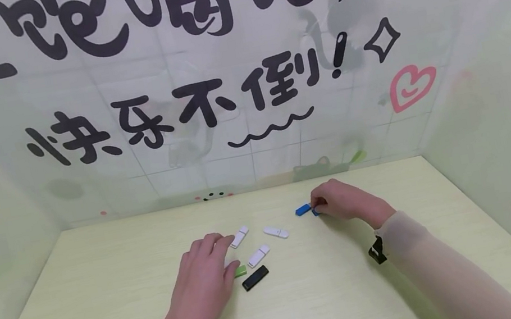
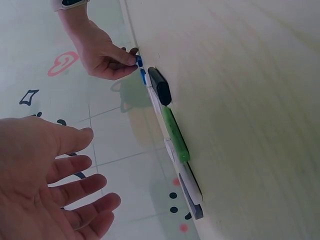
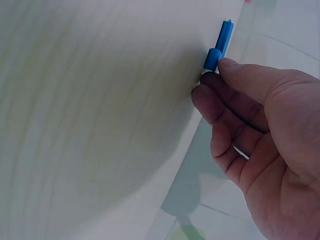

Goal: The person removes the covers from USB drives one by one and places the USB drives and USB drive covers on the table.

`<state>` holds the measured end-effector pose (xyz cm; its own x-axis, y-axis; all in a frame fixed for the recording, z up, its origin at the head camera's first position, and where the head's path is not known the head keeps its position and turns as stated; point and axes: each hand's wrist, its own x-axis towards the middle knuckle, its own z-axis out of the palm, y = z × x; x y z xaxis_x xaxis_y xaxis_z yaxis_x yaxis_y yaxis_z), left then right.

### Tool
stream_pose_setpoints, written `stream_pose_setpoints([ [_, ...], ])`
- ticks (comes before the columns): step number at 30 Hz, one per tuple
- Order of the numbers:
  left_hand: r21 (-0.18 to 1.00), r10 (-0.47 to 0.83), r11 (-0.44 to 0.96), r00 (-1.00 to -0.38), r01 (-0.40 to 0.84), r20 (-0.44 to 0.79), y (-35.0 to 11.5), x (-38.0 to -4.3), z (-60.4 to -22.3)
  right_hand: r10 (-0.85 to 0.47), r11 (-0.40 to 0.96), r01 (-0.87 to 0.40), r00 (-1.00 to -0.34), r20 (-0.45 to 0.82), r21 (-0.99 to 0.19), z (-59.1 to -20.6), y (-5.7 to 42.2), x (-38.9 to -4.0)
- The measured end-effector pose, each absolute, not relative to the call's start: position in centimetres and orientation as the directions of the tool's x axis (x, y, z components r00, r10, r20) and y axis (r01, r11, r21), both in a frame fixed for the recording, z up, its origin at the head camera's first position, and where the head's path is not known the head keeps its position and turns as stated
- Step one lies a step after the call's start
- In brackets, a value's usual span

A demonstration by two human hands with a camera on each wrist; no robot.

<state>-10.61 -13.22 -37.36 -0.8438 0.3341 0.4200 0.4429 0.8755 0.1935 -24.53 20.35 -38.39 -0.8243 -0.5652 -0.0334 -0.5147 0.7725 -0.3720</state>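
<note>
My right hand [image 1: 342,200] is at the back right of the table, pinching a small blue piece [image 3: 212,59] between thumb and fingers. Against it lies a longer blue USB stick [image 1: 302,210]; whether the two are parts of one stick I cannot tell. My left hand [image 1: 206,273] hovers with spread, slightly bent fingers and holds nothing in the left wrist view. Under its thumb shows a green USB stick [image 2: 175,134], partly hidden in the head view. Close by lie white USB sticks, one near the index fingertip [image 1: 240,237], others farther right [image 1: 275,232], and a black USB stick [image 1: 255,278].
A pale wood-grain table [image 1: 320,296] carries everything. Behind it stands a glossy wall [image 1: 216,166] with black lettering, and side walls close in on left and right. A dark band [image 1: 377,250] circles the right wrist.
</note>
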Motion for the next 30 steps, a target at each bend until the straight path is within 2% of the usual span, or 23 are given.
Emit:
stream_pose_setpoints([
  [15, 0.185, 0.387, 0.857, -0.838, 0.481, 0.385, -11.7, -10.8, -38.6, -0.545, 0.761, -0.514, -0.838, 0.040, -0.396, -37.9, 20.5, -22.4],
  [24, 0.211, 0.403, 0.864, -0.878, 0.458, 0.258, -10.8, -11.1, -38.8, -0.574, 0.735, -0.574, -0.810, 0.118, -0.362, -36.7, 19.5, -19.0],
  [30, 0.232, 0.409, 0.865, -0.893, 0.444, 0.186, -10.4, -11.3, -39.0, -0.597, 0.735, -0.610, -0.789, 0.143, -0.296, -36.1, 18.4, -16.7],
])
